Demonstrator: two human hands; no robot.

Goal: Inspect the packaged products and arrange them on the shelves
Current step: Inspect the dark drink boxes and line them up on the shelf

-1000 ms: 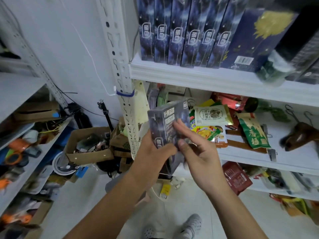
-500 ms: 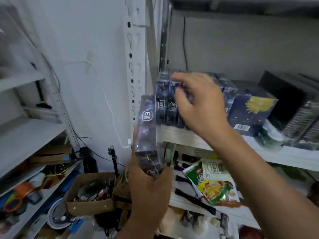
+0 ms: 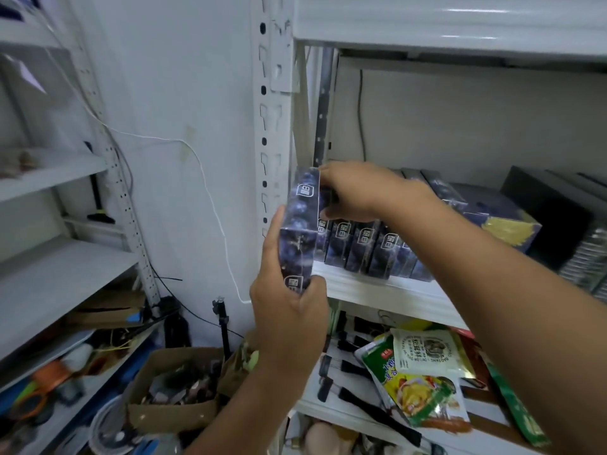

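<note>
A dark blue product box [image 3: 300, 229] stands upright at the left end of the white shelf [image 3: 377, 287], just in front of the shelf post [image 3: 271, 126]. My left hand [image 3: 289, 310] grips its lower end from below. My right hand [image 3: 354, 192] reaches over a row of matching blue boxes [image 3: 361, 246] standing on that shelf, and its fingers touch the top right edge of the held box. Whether the held box rests on the shelf is hard to tell.
A blue box with a yellow print [image 3: 502, 224] and black boxes [image 3: 555, 218] stand further right on the shelf. Snack pouches [image 3: 417, 379] lie on the shelf below. A cardboard carton [image 3: 170, 389] of clutter sits on the floor at the left, beside another rack [image 3: 65, 264].
The box has gone up and right, to the left end of the boxes on the shelf. My right hand came down from the row's tops onto the held box's top edge.
</note>
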